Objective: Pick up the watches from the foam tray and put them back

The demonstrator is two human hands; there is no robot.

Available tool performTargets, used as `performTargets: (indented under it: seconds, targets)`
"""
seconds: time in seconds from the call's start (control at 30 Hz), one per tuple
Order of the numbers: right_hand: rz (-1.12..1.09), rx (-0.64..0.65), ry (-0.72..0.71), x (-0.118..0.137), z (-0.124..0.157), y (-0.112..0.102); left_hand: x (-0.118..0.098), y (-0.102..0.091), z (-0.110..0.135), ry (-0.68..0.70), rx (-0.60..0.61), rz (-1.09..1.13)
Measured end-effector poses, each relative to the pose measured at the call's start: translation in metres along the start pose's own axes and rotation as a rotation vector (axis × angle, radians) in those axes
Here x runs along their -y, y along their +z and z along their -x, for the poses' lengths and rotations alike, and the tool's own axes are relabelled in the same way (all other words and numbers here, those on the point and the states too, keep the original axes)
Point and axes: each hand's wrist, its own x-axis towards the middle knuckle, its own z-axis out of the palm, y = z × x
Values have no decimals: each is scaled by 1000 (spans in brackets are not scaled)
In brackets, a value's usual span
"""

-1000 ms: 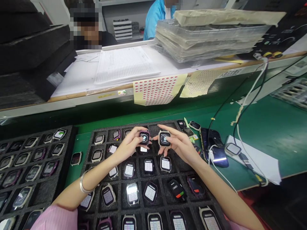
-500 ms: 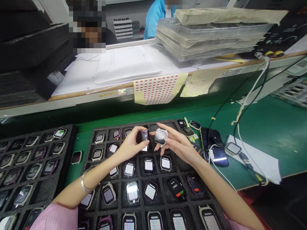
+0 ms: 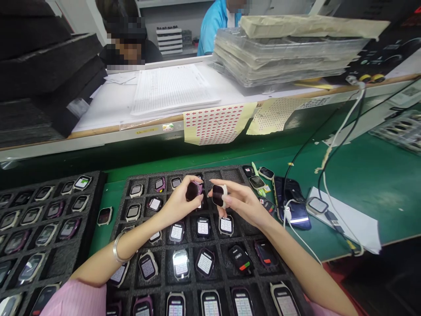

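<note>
Left hand (image 3: 177,202), grip clamped on a purple watch (image 3: 192,191), thumb and fingertips pinching its edges; the dark face is tilted toward the other hand. Right hand (image 3: 241,202), grip clamped on a white watch (image 3: 219,195), held between thumb and fingers, dark face turned left. The two watches sit close side by side at centre frame, not touching, held just above the upper rows of a black foam tray (image 3: 131,272). Tray pockets below the hands hold more watches, many with lit screens showing grids; one at lower centre glows bright white (image 3: 180,264). A bangle (image 3: 117,250) circles the left wrist; pink sleeve (image 3: 77,300) at lower left. A second foam tray (image 3: 49,259) of watches lies at the left edge, with one loose watch (image 3: 104,217) on the green desk (image 3: 362,175) between the trays. Right of centre: a dark phone (image 3: 292,204), loose watches, white and black cables (image 3: 335,145), a paper sheet. Upper frame: a shelf with printed papers (image 3: 167,87), red sticker sheets (image 3: 215,123) hanging from its edge, stacked clear trays (image 3: 283,57). Two other persons sit behind it.
</note>
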Motion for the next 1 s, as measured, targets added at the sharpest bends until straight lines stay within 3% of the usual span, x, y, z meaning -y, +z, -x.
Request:
performTargets:
  seconds: [0.23,0.4,0.83,1.0]
  targets:
    - [-57,-39,35,0,-4,0,2,-4,2,-13,42,-52]
    - [-65,-50,63,-4,-9,-3,3,-7,1,17,-22,-45]
    - [23,-219,-123,-4,-13,-24,-8,-18,-6,73,-26,-18]
    - [18,-237,-109,-8,-15,-27,-5,-19,-10,69,-39,0]
